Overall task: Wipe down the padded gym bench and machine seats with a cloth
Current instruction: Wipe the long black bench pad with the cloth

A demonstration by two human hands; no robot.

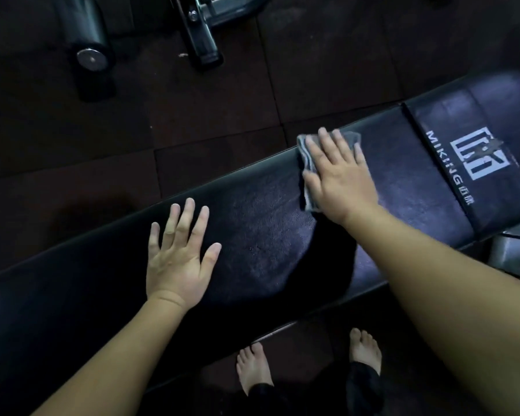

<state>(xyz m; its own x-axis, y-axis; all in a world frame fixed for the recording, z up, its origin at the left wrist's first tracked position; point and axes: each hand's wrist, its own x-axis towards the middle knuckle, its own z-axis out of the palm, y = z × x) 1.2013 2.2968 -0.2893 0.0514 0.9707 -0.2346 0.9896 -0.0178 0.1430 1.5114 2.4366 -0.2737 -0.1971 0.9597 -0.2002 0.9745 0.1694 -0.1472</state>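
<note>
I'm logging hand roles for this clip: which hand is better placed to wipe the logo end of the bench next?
Right. The right hand already presses the grey cloth flat beside the logo panel; the left hand is bare, resting farther away on the bench.

Left hand (179, 259) flat, fingers (189, 217) splayed; right hand (338, 175) pressed flat, arm outstretched.

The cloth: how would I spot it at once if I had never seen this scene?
Find the long black padded bench crossing the picture, then the white logo panel at its right end. Just left of that panel, the right hand lies flat on a folded grey cloth; the left hand rests on bare padding.
</note>
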